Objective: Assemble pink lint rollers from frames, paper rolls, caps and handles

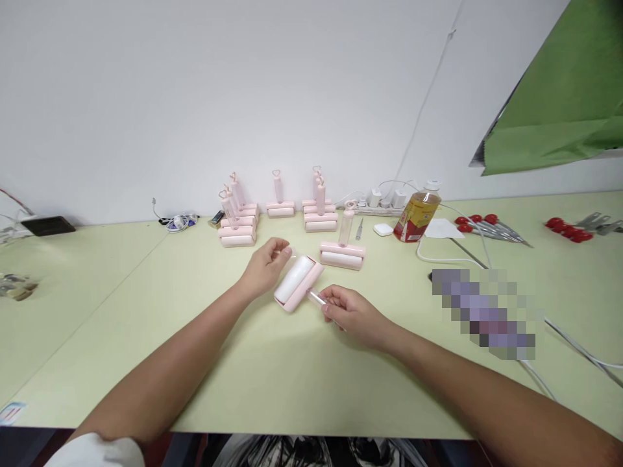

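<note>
1. The pale green surface (121, 337) fills the view, running back to a white wall.
2. A green sheet (559, 97) hangs at the far right, above the surface.
3. The left hand (265, 266) sits at the middle of the surface. Its fingers are curled in at the far end of a pink lint roller (296, 280) and touch it. I cannot tell whether its grip actually clamps anything.
4. The right hand (353, 314) lies just right of and nearer than the left. Its grip is closed around the roller's clear handle (316, 298).
5. The lint roller itself lies tilted between the two hands at mid-surface, white roll upward.
6. Behind it, more pink rollers stand upright: a far-left cluster (238, 224), a single one (280, 207), a stack (320, 217), and one nearest the hands (342, 254).
7. A yellow oil bottle (416, 217) stands far right of them, leaning.
8. A power strip (377, 209) lies against the wall beside the bottle.
9. Red-handled tools (479, 224) lie further right.
</note>
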